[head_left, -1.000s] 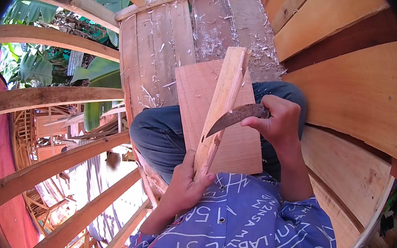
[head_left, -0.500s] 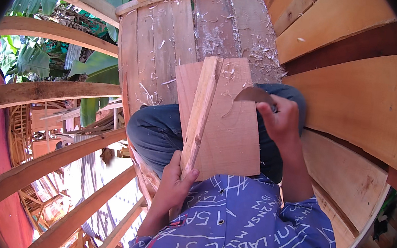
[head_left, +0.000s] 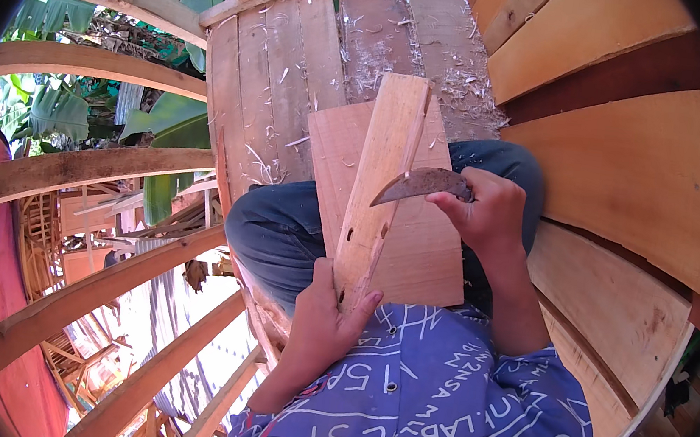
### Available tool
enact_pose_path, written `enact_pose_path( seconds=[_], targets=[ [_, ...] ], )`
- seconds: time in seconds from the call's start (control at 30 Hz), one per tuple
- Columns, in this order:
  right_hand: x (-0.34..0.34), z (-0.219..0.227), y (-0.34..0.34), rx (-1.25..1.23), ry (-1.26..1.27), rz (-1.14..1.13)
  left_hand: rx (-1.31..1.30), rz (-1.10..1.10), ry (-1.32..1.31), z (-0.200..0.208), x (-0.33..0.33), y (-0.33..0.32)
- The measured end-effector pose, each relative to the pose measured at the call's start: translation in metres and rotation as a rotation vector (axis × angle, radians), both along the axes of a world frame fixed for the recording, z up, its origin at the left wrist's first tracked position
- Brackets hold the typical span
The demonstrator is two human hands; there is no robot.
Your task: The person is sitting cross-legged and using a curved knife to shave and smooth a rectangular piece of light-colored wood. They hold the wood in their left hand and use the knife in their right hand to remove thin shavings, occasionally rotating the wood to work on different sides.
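My left hand (head_left: 325, 311) is closed around the near end of a long narrow wooden batten (head_left: 372, 170), which has a few small dark slots or holes in it. The batten points away from me, over a flat square board (head_left: 420, 264) lying across my lap. In my right hand (head_left: 491, 212) is a knife with a curved, dark-stained blade (head_left: 422, 183); its handle is mostly hidden in my fingers. The blade lies across the batten's right edge near the middle, its tip pointing left. Whether it cuts into the wood cannot be told.
Curly wood shavings (head_left: 465, 98) litter the plank floor (head_left: 286, 58) ahead. On the left are spaced wooden rails (head_left: 109, 161), with banana leaves and stacked timber beyond. Wide wooden planks (head_left: 630, 154) form a wall close on my right. My crossed legs (head_left: 276, 232) support the board.
The batten has turned to show its broader, slotted face, and its far end has tipped rightward. My right hand has brought the knife left, from beside the batten to over it.
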State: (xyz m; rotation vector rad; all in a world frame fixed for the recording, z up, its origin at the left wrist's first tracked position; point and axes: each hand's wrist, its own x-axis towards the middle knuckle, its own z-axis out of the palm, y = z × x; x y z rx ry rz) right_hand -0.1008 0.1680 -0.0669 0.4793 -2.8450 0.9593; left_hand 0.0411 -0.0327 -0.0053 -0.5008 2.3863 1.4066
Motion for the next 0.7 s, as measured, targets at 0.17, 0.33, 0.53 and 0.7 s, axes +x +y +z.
enact_pose_path(
  seconds=[0.17, 0.33, 0.53, 0.7],
  targets=[
    [-0.059, -0.005, 0.063, -0.094, -0.201, -0.511, -0.034, -0.191, -0.105, -0.01, 0.022, 0.007],
    [-0.031, 0.001, 0.032, -0.113, -0.133, -0.096, -0.022, 0.066, -0.02, -0.024, 0.023, -0.02],
    [0.027, -0.006, -0.019, -0.112, -0.197, 0.165, -0.012, 0.081, 0.032, -0.023, 0.005, -0.019],
    [0.007, -0.007, -0.014, -0.062, -0.159, 0.057, -0.065, -0.003, -0.083, -0.012, 0.0, -0.011]
  ],
)
